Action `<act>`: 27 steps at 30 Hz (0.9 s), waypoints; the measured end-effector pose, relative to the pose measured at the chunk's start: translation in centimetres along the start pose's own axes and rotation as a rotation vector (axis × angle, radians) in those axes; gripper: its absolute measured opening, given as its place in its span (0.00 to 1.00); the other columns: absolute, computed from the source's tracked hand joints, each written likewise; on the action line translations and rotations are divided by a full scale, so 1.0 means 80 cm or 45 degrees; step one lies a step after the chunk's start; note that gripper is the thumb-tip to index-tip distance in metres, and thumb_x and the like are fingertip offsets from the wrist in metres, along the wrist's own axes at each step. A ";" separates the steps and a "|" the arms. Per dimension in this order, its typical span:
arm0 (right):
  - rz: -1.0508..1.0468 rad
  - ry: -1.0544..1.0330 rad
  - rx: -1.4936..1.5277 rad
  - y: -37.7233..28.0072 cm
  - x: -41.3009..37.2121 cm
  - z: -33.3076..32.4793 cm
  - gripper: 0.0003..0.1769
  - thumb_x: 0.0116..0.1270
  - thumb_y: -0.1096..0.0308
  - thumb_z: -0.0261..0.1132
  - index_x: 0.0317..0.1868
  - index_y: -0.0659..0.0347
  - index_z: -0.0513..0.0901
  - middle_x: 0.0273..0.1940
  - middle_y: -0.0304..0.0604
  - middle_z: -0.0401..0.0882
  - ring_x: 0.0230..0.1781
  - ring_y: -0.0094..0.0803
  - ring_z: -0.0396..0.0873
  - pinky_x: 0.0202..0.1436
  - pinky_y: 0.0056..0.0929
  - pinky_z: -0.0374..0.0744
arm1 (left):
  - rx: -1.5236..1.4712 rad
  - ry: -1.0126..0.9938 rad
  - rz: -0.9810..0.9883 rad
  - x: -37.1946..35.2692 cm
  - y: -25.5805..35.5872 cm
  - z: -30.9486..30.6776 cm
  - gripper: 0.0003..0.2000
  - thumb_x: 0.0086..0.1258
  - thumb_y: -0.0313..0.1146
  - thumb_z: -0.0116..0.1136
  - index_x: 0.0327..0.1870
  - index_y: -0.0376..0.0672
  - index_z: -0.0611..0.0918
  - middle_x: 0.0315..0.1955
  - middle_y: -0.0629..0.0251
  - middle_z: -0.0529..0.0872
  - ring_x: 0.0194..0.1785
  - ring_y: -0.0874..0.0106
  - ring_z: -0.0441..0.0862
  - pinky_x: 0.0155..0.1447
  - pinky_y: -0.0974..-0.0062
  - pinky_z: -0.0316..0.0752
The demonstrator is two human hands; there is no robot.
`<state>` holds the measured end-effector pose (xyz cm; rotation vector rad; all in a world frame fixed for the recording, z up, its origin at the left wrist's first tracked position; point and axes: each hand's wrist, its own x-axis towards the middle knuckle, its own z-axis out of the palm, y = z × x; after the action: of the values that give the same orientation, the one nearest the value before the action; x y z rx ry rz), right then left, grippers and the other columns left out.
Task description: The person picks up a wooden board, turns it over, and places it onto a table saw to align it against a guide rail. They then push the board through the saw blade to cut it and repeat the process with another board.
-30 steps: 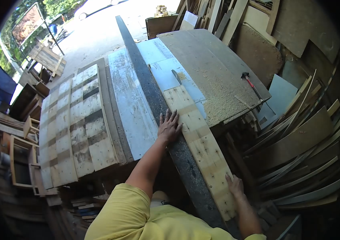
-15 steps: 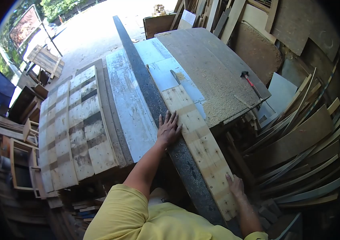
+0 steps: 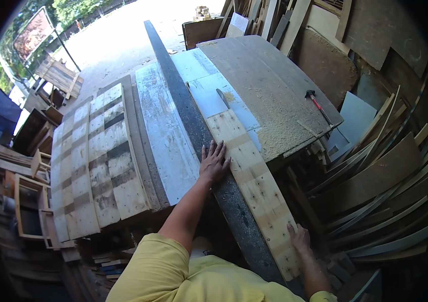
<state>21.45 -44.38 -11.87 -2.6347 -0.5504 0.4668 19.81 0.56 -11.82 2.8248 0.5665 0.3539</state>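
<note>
A long pale plywood board (image 3: 254, 186) with several nail holes lies lengthwise along a dark straight beam (image 3: 186, 110). Its far end is close to an upright saw blade (image 3: 222, 97) that stands out of the bluish-white tabletop (image 3: 206, 95). My left hand (image 3: 215, 162) lies with fingers spread across the beam and the board's left edge. Near the board's close end, my right hand (image 3: 300, 238) grips the right edge, thumb on top; the fingers underneath are hidden.
Right of the blade, sawdust (image 3: 279, 138) covers the brown tabletop, where a red-handled hammer (image 3: 318, 106) lies. Joined plywood panels (image 3: 95, 166) rest at the left. Curved wood strips (image 3: 390, 201) are stacked at the right, and wooden frames (image 3: 28, 206) stand far left.
The whole view has shifted slightly right and down. Both hands and the board keep practically the same places relative to the beam and blade.
</note>
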 end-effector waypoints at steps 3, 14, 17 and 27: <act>0.005 0.025 0.009 -0.004 0.006 0.001 0.39 0.69 0.33 0.52 0.39 0.70 0.81 0.34 0.70 0.81 0.42 0.66 0.80 0.45 0.56 0.77 | 0.008 0.010 0.002 0.000 0.003 0.001 0.32 0.75 0.53 0.40 0.76 0.46 0.62 0.77 0.65 0.56 0.81 0.60 0.45 0.80 0.50 0.32; 0.048 -0.037 0.063 -0.015 0.026 0.007 0.40 0.70 0.35 0.53 0.44 0.72 0.82 0.39 0.68 0.82 0.46 0.64 0.80 0.49 0.51 0.78 | 0.018 -0.001 -0.007 0.001 0.005 0.000 0.32 0.75 0.53 0.40 0.76 0.44 0.61 0.78 0.65 0.56 0.81 0.61 0.44 0.80 0.50 0.31; -0.006 0.064 0.063 -0.016 0.030 0.015 0.39 0.69 0.32 0.51 0.37 0.68 0.82 0.34 0.68 0.82 0.41 0.66 0.81 0.44 0.57 0.78 | 0.024 -0.025 -0.002 0.000 0.004 0.001 0.32 0.75 0.53 0.40 0.76 0.44 0.61 0.78 0.64 0.55 0.81 0.61 0.43 0.80 0.50 0.30; 0.027 0.023 0.051 -0.044 0.056 0.012 0.42 0.68 0.31 0.50 0.42 0.69 0.82 0.37 0.69 0.82 0.44 0.65 0.81 0.48 0.56 0.78 | -0.008 0.002 -0.002 0.000 0.007 -0.003 0.33 0.76 0.53 0.40 0.76 0.43 0.59 0.78 0.64 0.55 0.81 0.60 0.43 0.80 0.51 0.29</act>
<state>23.88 -39.13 -12.18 -2.6061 -0.5024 0.4549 19.93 0.11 -11.47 2.8184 0.5672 0.3567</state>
